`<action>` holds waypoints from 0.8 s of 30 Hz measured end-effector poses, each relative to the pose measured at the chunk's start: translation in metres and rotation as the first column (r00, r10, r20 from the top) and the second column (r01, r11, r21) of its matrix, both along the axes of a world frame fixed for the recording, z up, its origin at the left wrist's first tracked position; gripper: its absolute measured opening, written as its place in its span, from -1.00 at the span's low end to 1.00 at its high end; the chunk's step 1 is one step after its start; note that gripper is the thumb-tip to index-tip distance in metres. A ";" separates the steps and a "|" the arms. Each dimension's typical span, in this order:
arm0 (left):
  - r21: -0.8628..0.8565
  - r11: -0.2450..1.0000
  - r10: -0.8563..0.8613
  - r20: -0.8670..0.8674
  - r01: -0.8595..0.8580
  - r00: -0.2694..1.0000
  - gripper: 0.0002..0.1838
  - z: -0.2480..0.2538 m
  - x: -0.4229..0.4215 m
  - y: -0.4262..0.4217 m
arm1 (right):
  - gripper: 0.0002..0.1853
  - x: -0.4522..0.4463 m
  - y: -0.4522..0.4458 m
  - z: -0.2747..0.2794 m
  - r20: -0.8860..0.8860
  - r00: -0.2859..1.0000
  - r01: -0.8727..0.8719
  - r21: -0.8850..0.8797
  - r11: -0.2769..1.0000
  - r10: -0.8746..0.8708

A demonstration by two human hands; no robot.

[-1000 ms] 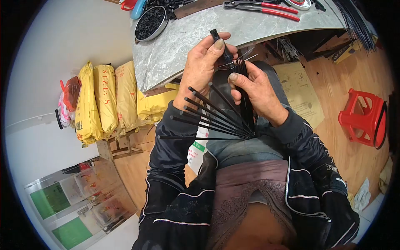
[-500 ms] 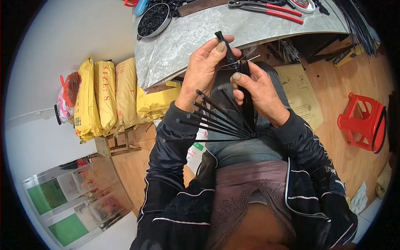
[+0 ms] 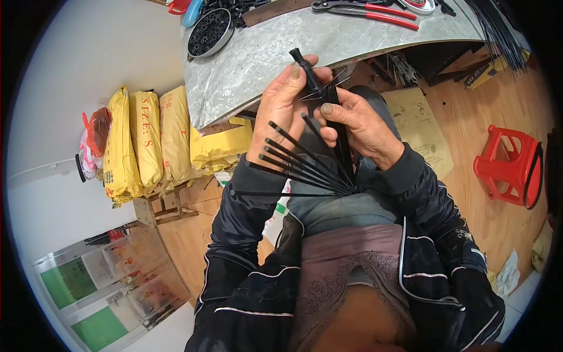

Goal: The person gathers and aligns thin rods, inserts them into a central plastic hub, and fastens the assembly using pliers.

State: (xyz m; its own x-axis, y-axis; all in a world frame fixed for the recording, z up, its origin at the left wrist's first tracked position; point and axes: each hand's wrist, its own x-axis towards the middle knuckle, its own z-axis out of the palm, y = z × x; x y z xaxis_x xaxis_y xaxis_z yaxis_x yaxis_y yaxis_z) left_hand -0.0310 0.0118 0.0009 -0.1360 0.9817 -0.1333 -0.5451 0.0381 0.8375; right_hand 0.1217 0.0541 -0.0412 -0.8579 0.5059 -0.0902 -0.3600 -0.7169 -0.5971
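Your left hand [image 3: 278,105] is closed around a black handle [image 3: 308,73], with the thumb pressed along its side; the flared tip of the handle projects above the fingers. Your right hand [image 3: 369,123] grasps a bundle of black rods [image 3: 343,152] just beside the handle's lower end, thumb on the near face. Thin wires [image 3: 310,95] cross the gap between your two hands. The handle and bundle are located in front of your body, above your lap, near the table edge.

Note the fan of rods [image 3: 308,177]: its ends gather over your lap and its free ends spread toward your left sleeve [image 3: 234,214]. You cannot tell from this view whether they contact the sleeve.

On the table [image 3: 252,70], a round dish [image 3: 225,43] containing small black parts is at the left, and red-handled pliers [image 3: 394,23] lie toward the right. A red stool [image 3: 516,186] stands on the floor to your right.
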 end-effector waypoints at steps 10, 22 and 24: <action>-0.121 0.986 0.058 -0.406 -0.117 0.912 -0.58 0.009 0.013 -0.015 | -0.75 -0.001 -0.002 0.002 0.033 0.995 0.093 0.056 0.994 -0.095; -0.069 0.980 0.139 -0.435 -0.187 0.889 -0.60 0.005 0.016 -0.028 | -0.74 0.014 0.017 0.023 0.410 0.868 -0.131 0.731 0.669 -0.279; -0.055 0.983 0.137 -0.419 -0.176 0.898 -0.60 0.005 0.017 -0.027 | -0.73 0.014 0.024 0.020 0.386 0.911 -0.174 0.673 0.719 -0.142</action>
State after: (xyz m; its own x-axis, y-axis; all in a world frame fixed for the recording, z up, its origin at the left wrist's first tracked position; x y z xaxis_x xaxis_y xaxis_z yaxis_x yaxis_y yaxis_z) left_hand -0.0145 -0.0156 0.0055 -0.3487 0.9297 -0.1183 -0.1580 0.0661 0.9852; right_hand 0.1353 0.0786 -0.0208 -0.8360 0.5467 -0.0480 0.0192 -0.0583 -0.9981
